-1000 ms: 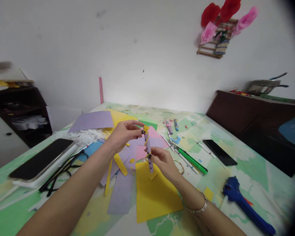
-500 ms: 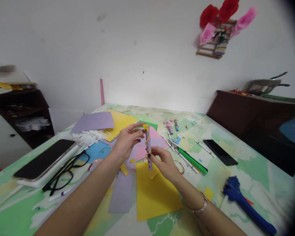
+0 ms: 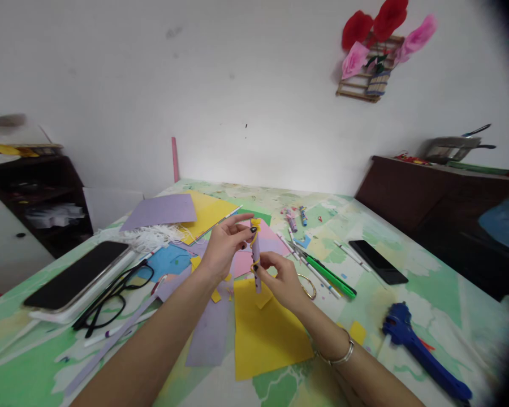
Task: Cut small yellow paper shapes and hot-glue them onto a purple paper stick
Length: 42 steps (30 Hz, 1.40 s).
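Between my hands stands a slim purple paper tube point(image 3: 256, 249), upright, with a yellow strip wound around it and a small yellow paper flower point(image 3: 255, 225) near its top. My left hand point(image 3: 228, 244) pinches the upper end at the flower. Lower down, my right hand point(image 3: 281, 278) grips the tube between thumb and fingers. Beneath it lies a yellow paper sheet point(image 3: 271, 339) with a small yellow scrap point(image 3: 263, 300) on it. A purple paper strip point(image 3: 207, 339) lies to the left of that sheet.
On the right are a green utility knife point(image 3: 331, 275), a black phone point(image 3: 377, 262) and a blue glue gun point(image 3: 424, 353). Glasses point(image 3: 114, 294) and another phone point(image 3: 78, 275) lie at left. Small decorated tubes point(image 3: 291, 220) and a purple sheet point(image 3: 161, 209) are farther back.
My left hand has shifted slightly right at the tube's top, and the flower has turned a little. My right hand keeps its hold. The view has moved slightly.
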Motion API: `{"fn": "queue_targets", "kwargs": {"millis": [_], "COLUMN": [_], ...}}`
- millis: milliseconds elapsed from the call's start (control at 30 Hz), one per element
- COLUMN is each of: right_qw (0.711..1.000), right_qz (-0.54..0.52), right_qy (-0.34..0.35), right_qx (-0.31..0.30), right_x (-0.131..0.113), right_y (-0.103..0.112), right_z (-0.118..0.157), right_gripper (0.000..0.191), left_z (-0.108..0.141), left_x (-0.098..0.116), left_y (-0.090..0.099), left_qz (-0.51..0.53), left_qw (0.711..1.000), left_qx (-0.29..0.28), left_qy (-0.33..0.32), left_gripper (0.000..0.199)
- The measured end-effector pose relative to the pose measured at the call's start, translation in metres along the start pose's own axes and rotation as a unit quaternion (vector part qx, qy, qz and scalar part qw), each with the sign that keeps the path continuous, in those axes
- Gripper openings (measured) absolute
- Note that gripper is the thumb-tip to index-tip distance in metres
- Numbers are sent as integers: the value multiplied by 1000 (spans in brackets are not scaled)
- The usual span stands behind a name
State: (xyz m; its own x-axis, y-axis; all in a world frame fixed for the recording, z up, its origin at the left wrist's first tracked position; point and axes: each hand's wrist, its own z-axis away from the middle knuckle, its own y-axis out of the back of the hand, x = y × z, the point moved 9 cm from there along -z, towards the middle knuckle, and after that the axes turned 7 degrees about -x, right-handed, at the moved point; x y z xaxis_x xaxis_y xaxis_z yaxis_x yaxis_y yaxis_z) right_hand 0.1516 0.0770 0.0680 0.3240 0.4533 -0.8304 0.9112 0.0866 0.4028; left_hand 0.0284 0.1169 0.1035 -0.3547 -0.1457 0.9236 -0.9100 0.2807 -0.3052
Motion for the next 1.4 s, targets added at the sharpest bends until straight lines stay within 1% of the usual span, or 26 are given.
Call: {"fn": "queue_targets", "kwargs": {"millis": [100, 200, 300, 433, 500, 667, 800, 1000, 1100, 1167, 1267, 1400], "right_qw": [1000, 996, 990, 983, 981, 985, 989, 994, 996, 996, 995, 985], "right_qz": [-23, -68, -119, -162, -169, -154, -131, -81, -63, -55, -62, -119], "right_qy": [-17, -53, -82, -91, -89, -79, -68, -66, -64, -61, -46, -17], "right_qx": [5, 8, 7, 9, 5, -5, -5, 15, 21, 31, 66, 127], "right_x": [9, 27, 44, 51, 50, 50, 47, 40, 35, 30, 20, 10], "right_y": [2, 5, 7, 6, 2, -6, -6, 5, 7, 10, 22, 43], "right_z": [-1, -5, -8, -9, -8, -5, -5, -6, -6, -5, -3, -2], "right_gripper": [8, 19, 24, 26, 25, 20, 18, 10, 7, 9, 13, 15], "left_z": [-1, -4, -8, -11, -11, -5, 0, 4, 4, 4, 4, 4], "left_x": [-1, -8, -20, -34, -39, -44, -49, -54, -57, -59, -61, -63], "left_y": [2, 4, 9, 19, 19, 7, -3, -12, -14, -14, -12, -12], "left_qz": [-17, -44, -49, -3, 26, 73, 91, 102, 102, 106, 124, 149], "left_qw": [1000, 999, 999, 999, 999, 997, 995, 993, 993, 993, 991, 988], "left_qx": [1, -1, -1, 32, 36, 22, 0, -21, -18, -13, -2, 4], "left_qy": [-7, -2, 7, -1, 0, 12, 43, 49, 49, 48, 45, 49], "left_gripper": [26, 15, 20, 25, 25, 26, 25, 25, 26, 25, 24, 25]}}
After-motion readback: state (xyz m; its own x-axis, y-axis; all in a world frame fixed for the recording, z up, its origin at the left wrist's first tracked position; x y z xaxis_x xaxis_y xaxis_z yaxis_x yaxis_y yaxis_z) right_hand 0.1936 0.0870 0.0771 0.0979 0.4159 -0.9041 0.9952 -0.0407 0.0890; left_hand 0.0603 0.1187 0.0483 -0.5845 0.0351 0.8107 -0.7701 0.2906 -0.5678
